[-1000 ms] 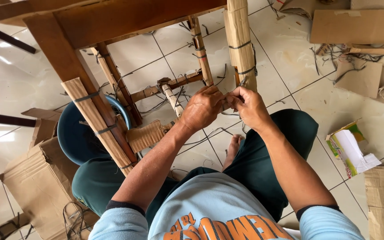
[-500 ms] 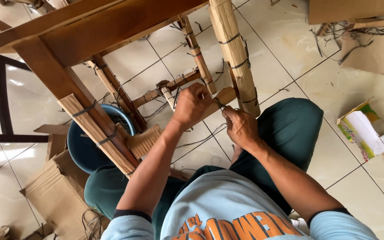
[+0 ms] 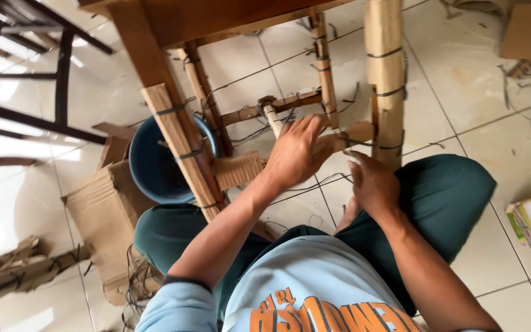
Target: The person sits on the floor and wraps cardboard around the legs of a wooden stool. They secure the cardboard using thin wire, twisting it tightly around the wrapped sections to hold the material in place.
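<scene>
Cardboard-wrapped wooden crossbar (image 3: 345,136) lay between the table's padded legs, above the tiled floor (image 3: 462,117). Left hand (image 3: 299,150) pressed spread fingers over the wrap; right hand (image 3: 373,184) was blurred, its grip unclear. Holding the wrap taut and flat would serve best.

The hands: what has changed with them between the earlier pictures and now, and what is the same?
The left hand now lies with spread fingers on the cardboard-wrapped rail; earlier it pinched there with curled fingers. The right hand has drawn back a little from the wrapped leg, toward the knee. What it holds cannot be told. The blue bucket and the wooden table frame stayed as they were.
</scene>
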